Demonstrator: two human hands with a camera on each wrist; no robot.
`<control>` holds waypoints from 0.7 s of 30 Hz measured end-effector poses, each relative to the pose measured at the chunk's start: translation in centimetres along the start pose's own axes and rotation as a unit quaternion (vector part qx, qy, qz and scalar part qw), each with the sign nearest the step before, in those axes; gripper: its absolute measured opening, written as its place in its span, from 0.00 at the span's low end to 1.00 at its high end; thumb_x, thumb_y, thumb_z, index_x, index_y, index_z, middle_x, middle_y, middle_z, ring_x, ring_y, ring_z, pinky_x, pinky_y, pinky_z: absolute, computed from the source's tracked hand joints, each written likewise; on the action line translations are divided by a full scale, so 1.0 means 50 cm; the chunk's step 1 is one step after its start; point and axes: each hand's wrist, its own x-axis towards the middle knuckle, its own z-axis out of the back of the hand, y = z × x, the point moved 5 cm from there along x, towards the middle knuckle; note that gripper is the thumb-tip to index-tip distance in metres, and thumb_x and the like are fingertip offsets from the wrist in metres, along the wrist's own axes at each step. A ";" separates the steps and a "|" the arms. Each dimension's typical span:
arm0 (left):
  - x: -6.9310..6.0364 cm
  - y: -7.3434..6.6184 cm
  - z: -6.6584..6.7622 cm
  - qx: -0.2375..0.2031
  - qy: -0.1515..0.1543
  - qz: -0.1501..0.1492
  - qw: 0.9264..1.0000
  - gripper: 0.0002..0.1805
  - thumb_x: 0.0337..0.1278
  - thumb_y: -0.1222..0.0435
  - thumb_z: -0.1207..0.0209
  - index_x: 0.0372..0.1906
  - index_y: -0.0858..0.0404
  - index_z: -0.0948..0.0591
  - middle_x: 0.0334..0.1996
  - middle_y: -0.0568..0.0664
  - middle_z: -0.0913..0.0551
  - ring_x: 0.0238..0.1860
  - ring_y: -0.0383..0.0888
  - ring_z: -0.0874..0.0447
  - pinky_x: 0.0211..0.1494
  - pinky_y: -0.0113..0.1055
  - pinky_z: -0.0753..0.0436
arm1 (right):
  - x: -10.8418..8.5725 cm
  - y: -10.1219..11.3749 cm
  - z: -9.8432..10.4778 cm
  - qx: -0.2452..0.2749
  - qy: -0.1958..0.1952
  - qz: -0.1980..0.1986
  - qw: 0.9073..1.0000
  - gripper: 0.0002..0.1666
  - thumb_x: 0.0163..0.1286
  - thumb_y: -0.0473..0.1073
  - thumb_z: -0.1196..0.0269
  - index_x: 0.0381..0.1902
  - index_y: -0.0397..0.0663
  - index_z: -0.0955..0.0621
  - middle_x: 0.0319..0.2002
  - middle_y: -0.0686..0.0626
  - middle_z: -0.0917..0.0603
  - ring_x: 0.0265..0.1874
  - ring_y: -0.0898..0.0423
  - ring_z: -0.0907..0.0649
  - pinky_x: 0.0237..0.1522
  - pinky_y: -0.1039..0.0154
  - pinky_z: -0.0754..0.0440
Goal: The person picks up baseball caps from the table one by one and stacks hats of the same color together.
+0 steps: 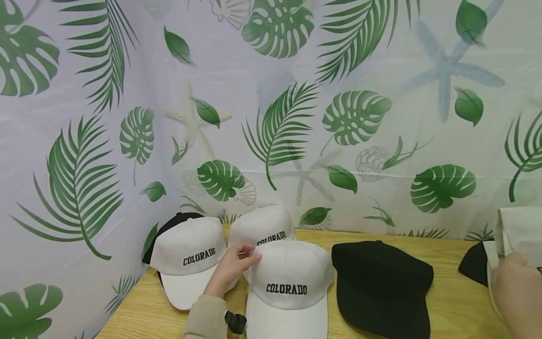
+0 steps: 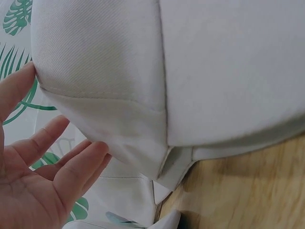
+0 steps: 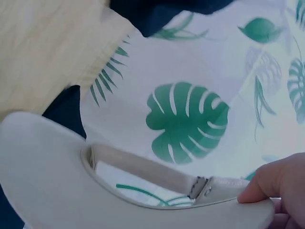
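Observation:
A white cap with COLORADO lettering [image 1: 286,275] sits on the wooden table, brim toward me. My left hand [image 1: 232,267] is at the upper left of its crown. In the left wrist view, the left fingers [image 2: 78,169] are spread and fairly straight, touching the cap's edge, the thumb on its side. At the far right, my right hand [image 1: 518,287] grips an off-white cap [image 1: 518,230], partly cut off by the frame. The right wrist view shows the right thumb [image 3: 267,183] pressed on this cap's edge, near its buckled back strap [image 3: 147,169].
Left of the middle cap stands another white COLORADO cap [image 1: 192,247], with a black cap [image 1: 178,219] behind it. A further white cap [image 1: 260,226] is at the back. A black cap [image 1: 381,282] lies right of centre, another black piece [image 1: 474,263] by the right hand. Leaf-print cloth [image 1: 360,197] hangs behind.

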 end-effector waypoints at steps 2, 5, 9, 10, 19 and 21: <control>0.001 0.002 -0.001 0.004 0.000 0.002 1.000 0.23 0.50 0.58 0.39 0.46 0.70 0.27 0.49 0.61 0.29 0.51 0.57 0.31 0.48 0.46 0.27 | 0.011 0.015 0.034 0.024 -0.040 -0.005 0.999 0.14 0.58 0.29 0.63 0.13 0.35 0.46 0.03 0.31 0.40 0.01 0.35 0.37 0.01 0.55 0.50; 0.001 0.002 -0.002 0.005 -0.002 0.002 1.000 0.24 0.49 0.56 0.39 0.46 0.70 0.27 0.48 0.60 0.28 0.51 0.57 0.31 0.48 0.45 0.27 | 0.022 0.018 0.054 0.051 -0.063 -0.014 0.997 0.11 0.53 0.28 0.59 0.13 0.32 0.43 0.04 0.31 0.40 0.02 0.35 0.38 0.02 0.55 0.51; 0.000 0.001 -0.001 0.004 -0.004 0.001 1.000 0.25 0.48 0.56 0.39 0.46 0.70 0.27 0.48 0.59 0.28 0.51 0.57 0.31 0.48 0.45 0.27 | 0.044 0.044 0.091 0.059 -0.016 -0.041 0.997 0.12 0.50 0.29 0.56 0.10 0.28 0.41 0.07 0.30 0.38 0.05 0.36 0.38 0.06 0.54 0.48; 0.000 0.000 -0.001 0.003 -0.003 0.001 1.000 0.25 0.49 0.56 0.39 0.46 0.70 0.27 0.48 0.60 0.28 0.51 0.57 0.31 0.48 0.45 0.28 | 0.048 0.047 0.096 0.057 -0.013 -0.044 0.997 0.12 0.49 0.29 0.56 0.10 0.27 0.40 0.08 0.30 0.38 0.06 0.37 0.38 0.07 0.54 0.48; -0.003 -0.017 0.007 0.025 -0.032 0.008 0.999 0.24 0.49 0.57 0.39 0.47 0.69 0.27 0.51 0.61 0.29 0.55 0.58 0.35 0.53 0.48 0.33 | 0.050 0.157 0.187 0.072 0.006 -0.041 0.997 0.12 0.54 0.28 0.57 0.14 0.37 0.43 0.05 0.44 0.43 0.01 0.50 0.42 0.04 0.60 0.49; -0.004 -0.030 0.009 0.034 -0.045 -0.002 0.998 0.24 0.50 0.57 0.40 0.47 0.69 0.27 0.51 0.61 0.28 0.56 0.57 0.35 0.55 0.48 0.34 | 0.048 0.177 0.194 0.067 0.008 -0.022 0.997 0.13 0.55 0.30 0.56 0.13 0.38 0.43 0.04 0.45 0.44 0.00 0.51 0.43 0.03 0.60 0.49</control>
